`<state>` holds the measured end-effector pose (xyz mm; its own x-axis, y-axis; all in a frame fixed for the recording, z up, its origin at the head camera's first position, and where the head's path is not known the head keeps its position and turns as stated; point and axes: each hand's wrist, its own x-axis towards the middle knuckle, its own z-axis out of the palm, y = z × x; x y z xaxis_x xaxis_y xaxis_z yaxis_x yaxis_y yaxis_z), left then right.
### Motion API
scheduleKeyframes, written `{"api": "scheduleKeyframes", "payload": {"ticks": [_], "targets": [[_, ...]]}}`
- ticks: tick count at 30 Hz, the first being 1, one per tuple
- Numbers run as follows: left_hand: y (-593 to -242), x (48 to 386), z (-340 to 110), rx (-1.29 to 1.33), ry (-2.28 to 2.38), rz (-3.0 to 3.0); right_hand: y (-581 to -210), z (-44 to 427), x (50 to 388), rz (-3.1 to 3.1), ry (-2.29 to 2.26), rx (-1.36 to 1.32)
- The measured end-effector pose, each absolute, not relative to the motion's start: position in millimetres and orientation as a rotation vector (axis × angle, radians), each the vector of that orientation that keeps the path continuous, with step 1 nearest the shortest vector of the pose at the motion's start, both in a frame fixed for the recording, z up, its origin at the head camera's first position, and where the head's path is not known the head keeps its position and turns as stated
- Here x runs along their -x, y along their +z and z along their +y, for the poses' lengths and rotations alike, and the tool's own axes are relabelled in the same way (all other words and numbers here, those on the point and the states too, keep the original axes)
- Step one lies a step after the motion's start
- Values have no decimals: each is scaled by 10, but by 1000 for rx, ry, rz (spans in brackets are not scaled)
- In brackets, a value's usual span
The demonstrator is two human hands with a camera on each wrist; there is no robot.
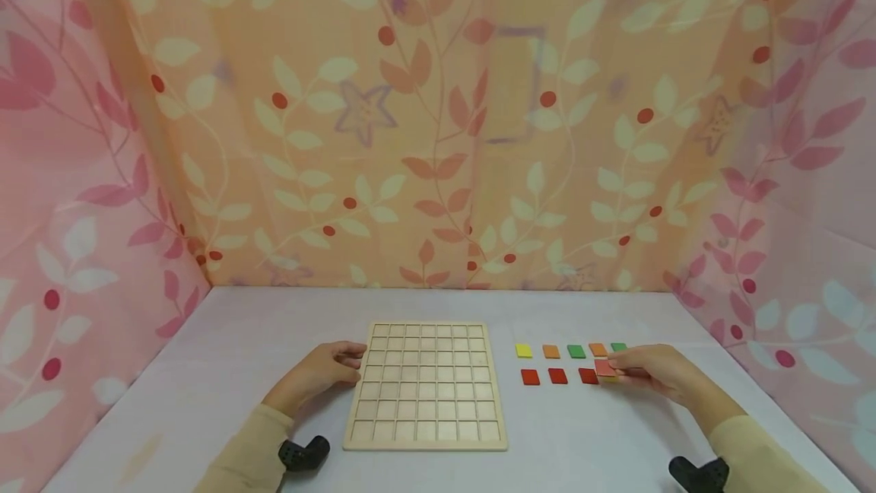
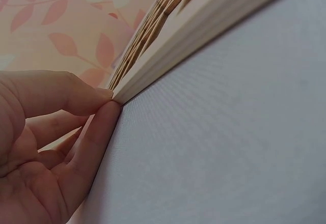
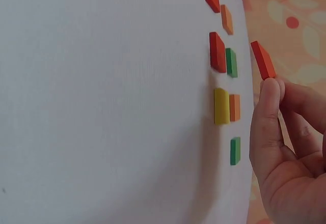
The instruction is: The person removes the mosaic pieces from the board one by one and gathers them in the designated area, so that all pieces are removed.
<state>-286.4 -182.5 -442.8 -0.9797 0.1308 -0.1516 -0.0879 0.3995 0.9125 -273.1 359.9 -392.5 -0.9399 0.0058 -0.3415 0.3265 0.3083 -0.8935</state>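
Note:
A pale wooden grid board point(image 1: 426, 446) lies flat on the white cloth. At its left side my left hand point(image 1: 320, 373) holds the edge; the left wrist view shows thumb and forefinger tips meeting at the board's rim point(image 2: 168, 56). Over the tiles to the right, my right hand point(image 1: 667, 375) pinches a red square tile point(image 3: 263, 61) between thumb and fingers, lifted off the cloth. Under it lies a yellow tile point(image 3: 221, 106), mostly covered in the head view. A red tile point(image 1: 588, 376) and a green tile point(image 1: 619, 346) lie close by.
Several more tiles lie in two rows right of the board: a yellow tile point(image 1: 523, 351), an orange tile point(image 1: 550, 351) and a green tile point(image 1: 576, 351) behind, red tiles point(image 1: 530, 377) in front. Patterned curtains point(image 1: 438, 173) border the table's back and sides.

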Motion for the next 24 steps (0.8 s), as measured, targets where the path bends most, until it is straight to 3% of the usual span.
{"api": "scheduleKeyframes", "payload": {"ticks": [24], "targets": [[-4369, 2841, -1821, -62, 1631, 2447, -4101, 4100, 2888, 2314, -1636, -573]]}}
